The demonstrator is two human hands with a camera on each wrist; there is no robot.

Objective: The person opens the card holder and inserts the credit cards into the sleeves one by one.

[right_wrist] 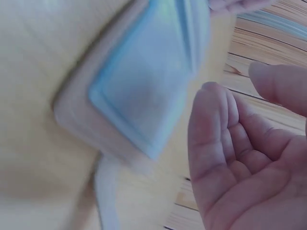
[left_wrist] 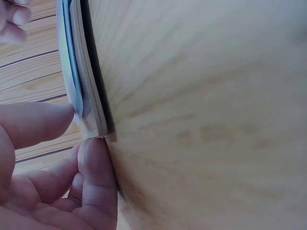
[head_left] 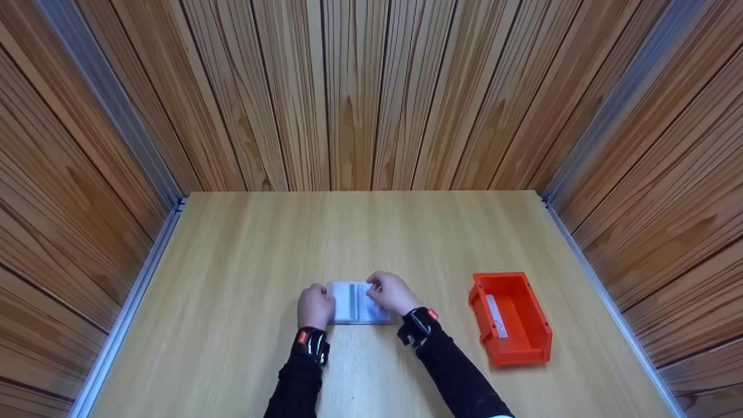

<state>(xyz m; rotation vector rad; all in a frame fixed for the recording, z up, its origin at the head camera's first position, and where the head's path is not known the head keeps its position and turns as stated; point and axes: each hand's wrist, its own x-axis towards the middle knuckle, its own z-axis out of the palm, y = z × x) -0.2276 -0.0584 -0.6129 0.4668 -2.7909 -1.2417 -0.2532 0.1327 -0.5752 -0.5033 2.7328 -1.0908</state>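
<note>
A small card holder [head_left: 345, 307] lies spread flat on the table, with bluish clear sleeves over a pinkish cover. A greyish band runs down its middle. My left hand [head_left: 315, 306] grips its left edge; in the left wrist view the thumb [left_wrist: 45, 122] is on the sleeves and a fingertip is at the cover's end. Over the right half hovers my right hand [head_left: 396, 294], its fingers loosely bent and its thumb apart from them. Nothing shows between them in the right wrist view, where the sleeves [right_wrist: 139, 91] and a pale strap [right_wrist: 106, 196] appear blurred.
An orange-red plastic bin [head_left: 525, 313] with a white label inside stands on the table to the right. Wood-panelled walls [head_left: 354, 98] enclose the table at the back and both sides, with metal rails [head_left: 130, 302] along the side edges.
</note>
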